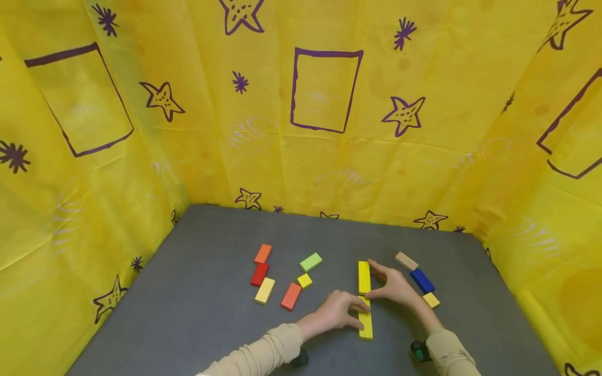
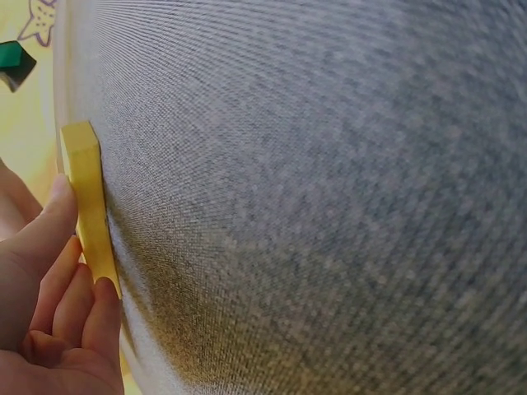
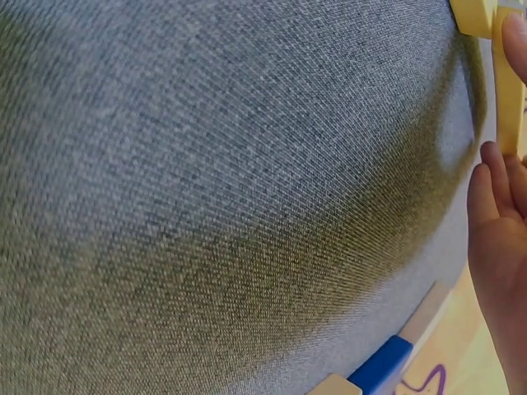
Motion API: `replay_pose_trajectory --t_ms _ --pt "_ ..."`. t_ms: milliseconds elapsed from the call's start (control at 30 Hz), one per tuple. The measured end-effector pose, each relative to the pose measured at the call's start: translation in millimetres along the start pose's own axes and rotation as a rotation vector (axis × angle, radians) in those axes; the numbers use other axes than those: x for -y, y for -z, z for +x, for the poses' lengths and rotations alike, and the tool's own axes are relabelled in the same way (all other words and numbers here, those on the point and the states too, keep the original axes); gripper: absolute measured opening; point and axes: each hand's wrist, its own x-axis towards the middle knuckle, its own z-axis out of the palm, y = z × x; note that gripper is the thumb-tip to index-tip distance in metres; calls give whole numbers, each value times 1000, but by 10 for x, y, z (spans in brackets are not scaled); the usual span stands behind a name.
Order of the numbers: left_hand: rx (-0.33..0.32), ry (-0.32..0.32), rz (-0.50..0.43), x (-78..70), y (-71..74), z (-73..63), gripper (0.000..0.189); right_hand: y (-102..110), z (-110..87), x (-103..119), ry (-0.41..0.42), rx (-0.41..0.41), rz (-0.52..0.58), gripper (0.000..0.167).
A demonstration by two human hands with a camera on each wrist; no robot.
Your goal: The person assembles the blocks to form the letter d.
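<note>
From the head view, I see the left hand [image 1: 336, 312] holding the near yellow block [image 1: 367, 318] between thumb and fingers, while the right hand [image 1: 396, 286] spans the far yellow block [image 1: 364, 278]. Neither grip is fully closed: each is parted just enough to take its block. The two blocks lie end to end right of the middle of the bench [image 1: 197, 324], though the fingers partly hide the joint. To line them up well, I'd steady one and nudge the other lightly, pressing along their length so the ends don't skew.

The dark grey bench also carries an orange block [image 1: 263, 254], a red block [image 1: 259, 274] and a cream block [image 1: 265, 291] on the left, with a green block [image 1: 311, 262], a small yellow block [image 1: 304, 281] and a coral block [image 1: 291, 296] nearer the middle. Yellow cloth [image 1: 207, 156] printed with purple stars walls in the far side and both flanks.

In the left wrist view, one end of the near block projects past the thumb [image 2: 56, 210]; fine, woven-looking texture covers the bench.

In the right wrist view, thumb and fingertips touch the far block lengthwise, and the blue block [image 3: 381, 368] lies well apart.
</note>
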Motion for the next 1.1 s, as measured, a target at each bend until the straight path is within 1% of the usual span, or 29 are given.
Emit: replay_pose_trajectory --t_ms 467,633,833,1100 --pt "4 -2 10 11 -7 8 38 -23 -10 -12 0 31 -4 97" --pt "15 12 7 -11 12 6 38 -22 -10 -5 10 48 0 97" --pt "15 13 4 -13 15 12 38 -7 -13 3 29 68 -10 96" --pt "16 7 -3 -2 13 11 38 12 -7 14 10 104 -11 96"
